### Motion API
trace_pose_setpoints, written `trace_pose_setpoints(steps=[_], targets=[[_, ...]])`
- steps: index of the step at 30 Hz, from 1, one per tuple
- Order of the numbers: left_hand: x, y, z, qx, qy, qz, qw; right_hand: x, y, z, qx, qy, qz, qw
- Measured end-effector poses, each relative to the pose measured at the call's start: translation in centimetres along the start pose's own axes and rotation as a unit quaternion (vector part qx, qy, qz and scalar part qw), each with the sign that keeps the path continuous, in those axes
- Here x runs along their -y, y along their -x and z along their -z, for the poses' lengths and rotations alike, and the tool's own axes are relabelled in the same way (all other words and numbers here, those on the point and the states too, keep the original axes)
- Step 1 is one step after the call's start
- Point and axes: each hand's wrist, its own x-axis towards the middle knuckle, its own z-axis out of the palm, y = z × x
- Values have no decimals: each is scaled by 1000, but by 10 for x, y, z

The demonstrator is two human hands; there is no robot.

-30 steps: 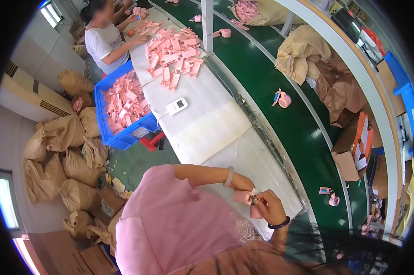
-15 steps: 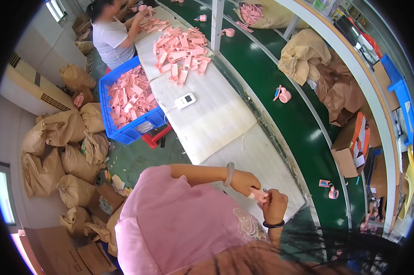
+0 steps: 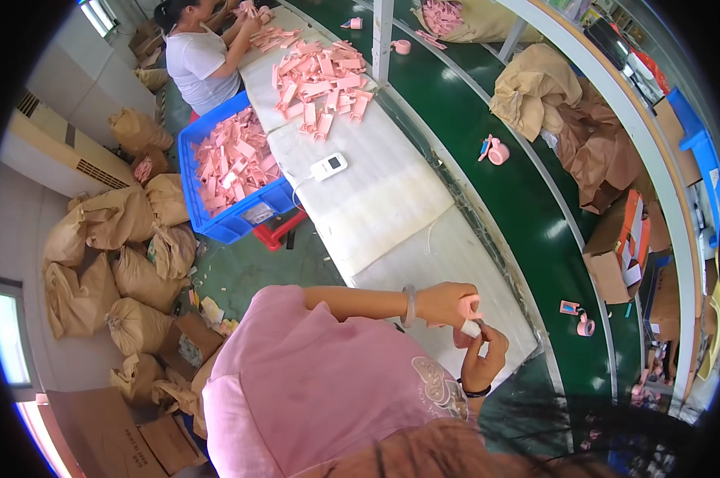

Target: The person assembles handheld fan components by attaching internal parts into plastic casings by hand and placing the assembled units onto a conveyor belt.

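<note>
Over the near end of the white-covered table [image 3: 392, 207], my left hand [image 3: 439, 303] is closed around a pink plastic part [image 3: 470, 304] whose curved end sticks out past the fingers. A small white piece [image 3: 470, 327] shows just below that end. My right hand [image 3: 485, 360] pinches at the white piece from the near side, thumb and fingers together; the fingers partly cover what they grip. Farther up the table lies a heap of loose pink parts [image 3: 320, 80]. A small white device with a screen [image 3: 329, 166] rests nearer, a cable attached.
Left of the table stands a blue crate [image 3: 240, 227] full of pink parts. On the right, a green conveyor [image 3: 527, 215] carries spaced pink assemblies [image 3: 497, 151]. A co-worker [image 3: 204, 68] handles pink parts at the far end. Brown sacks [image 3: 121, 219] line the left wall.
My left hand has turned and shifted slightly right, bringing the pink part's curved end and the white piece into sight. My right hand has moved slightly lower. The view has shifted a little.
</note>
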Motion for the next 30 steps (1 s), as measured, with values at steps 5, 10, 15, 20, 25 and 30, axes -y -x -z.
trace_pose_setpoints(steps=[5,10,15,20,25,30], targets=[[16,0,-8,15,196,10,980,4,2,-2,-29,1,26,999],[4,4,-8,27,275,139,951,11,5,0,-84,18,43,995],[-10,13,3,84,292,114,946,14,-7,-2,-81,-25,16,996],[-16,9,2,90,333,72,936,21,-14,0,-106,-30,30,993],[-13,10,-9,70,267,-16,961,22,-9,7,-133,-54,38,989],[-14,12,-15,86,249,-11,965,21,-8,11,-161,-52,39,985]])
